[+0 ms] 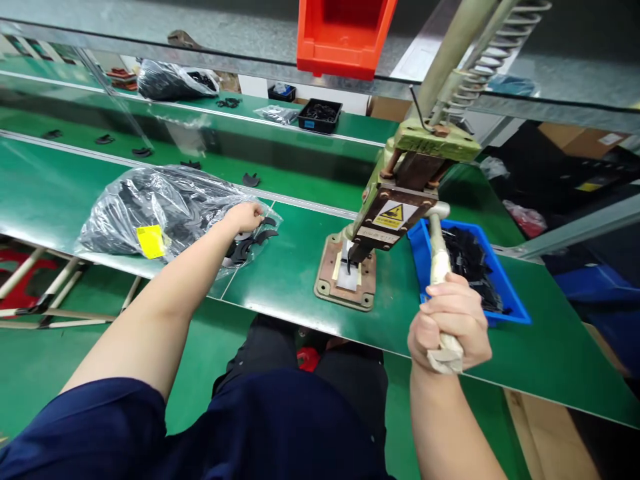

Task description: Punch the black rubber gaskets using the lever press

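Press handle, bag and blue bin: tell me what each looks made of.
Press handle: metal rod wrapped in off-white cloth tape, frayed at the right hand. Bag: thin clear plastic film, glossy and crinkled, at the left hand. Blue bin: rigid moulded plastic, probably.

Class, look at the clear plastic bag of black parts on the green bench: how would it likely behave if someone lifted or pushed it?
The plastic bag looks crinkled and slumped, so it would probably sag, not hold shape. It bulges with black parts, so it is likely fairly heavy. Its mouth lies open by the left hand, so parts might spill.
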The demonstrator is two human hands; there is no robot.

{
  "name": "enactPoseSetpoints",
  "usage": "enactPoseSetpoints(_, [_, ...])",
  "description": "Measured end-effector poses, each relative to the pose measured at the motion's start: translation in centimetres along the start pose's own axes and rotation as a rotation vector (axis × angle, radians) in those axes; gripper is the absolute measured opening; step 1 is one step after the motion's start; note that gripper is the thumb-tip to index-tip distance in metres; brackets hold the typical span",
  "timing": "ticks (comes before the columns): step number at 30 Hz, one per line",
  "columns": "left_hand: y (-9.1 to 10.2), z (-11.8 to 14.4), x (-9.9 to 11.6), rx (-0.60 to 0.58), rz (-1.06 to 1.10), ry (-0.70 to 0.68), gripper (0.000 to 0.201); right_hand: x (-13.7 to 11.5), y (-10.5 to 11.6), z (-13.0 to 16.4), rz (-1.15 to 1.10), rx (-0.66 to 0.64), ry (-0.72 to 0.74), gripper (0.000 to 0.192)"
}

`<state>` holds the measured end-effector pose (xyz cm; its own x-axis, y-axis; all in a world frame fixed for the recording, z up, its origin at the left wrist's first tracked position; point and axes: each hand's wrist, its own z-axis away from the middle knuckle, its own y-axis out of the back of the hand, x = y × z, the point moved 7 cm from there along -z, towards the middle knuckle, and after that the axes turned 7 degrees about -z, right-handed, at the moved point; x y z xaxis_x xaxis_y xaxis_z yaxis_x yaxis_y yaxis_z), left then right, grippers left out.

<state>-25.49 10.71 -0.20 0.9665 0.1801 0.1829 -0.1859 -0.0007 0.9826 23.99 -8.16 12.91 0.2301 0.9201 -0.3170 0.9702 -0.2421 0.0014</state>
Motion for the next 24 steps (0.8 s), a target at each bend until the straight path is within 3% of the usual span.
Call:
enactPoseSetpoints(2, [-0.9, -0.5, -0.6, -0.054, -0.062, -0.04, 0.039, -0.1, -0.1, 0.0, 0.003, 0.002, 0.012, 0.026])
enactPoseSetpoints(5, [-2.1, -1.1, 0.3, -0.095, -0.125, -0.123, 0.05, -0.2, -0.1, -0.1, 0.019, -0.002, 0.006, 0.026])
enactPoseSetpoints(11, [-1.7, -1.6, 2.8, -0.037, -0.281, -0.174, 0.037, -0.5, -0.2, -0.1, 0.034, -0.034, -0.012, 0.03])
enactPoseSetpoints(15, [-0.5, 0.9, 7.2, 0.066, -0.179, -0.369, 0.04, -0.4, -0.1, -0.1, 0.053, -0.02, -0.024, 0.031])
enactPoseSetpoints(20, [-2.1, 6.7, 14.4, -0.038, -0.048, -0.643, 0.035, -0.5, -0.3, -0.1, 0.041, -0.007, 0.014, 0.029])
enactPoseSetpoints(22, [-3.5, 8.3, 16.4, -0.08, 0.051, -0.647, 0.027, -0.5, -0.3, -0.1, 0.033, -0.013, 0.023, 0.027])
enactPoseSetpoints(24, [-5.1, 9.1, 17.3, -0.125, 0.194, -0.562, 0.02, -0.5, -0.2, -0.2, 0.028, -0.032, 0.017, 0.026])
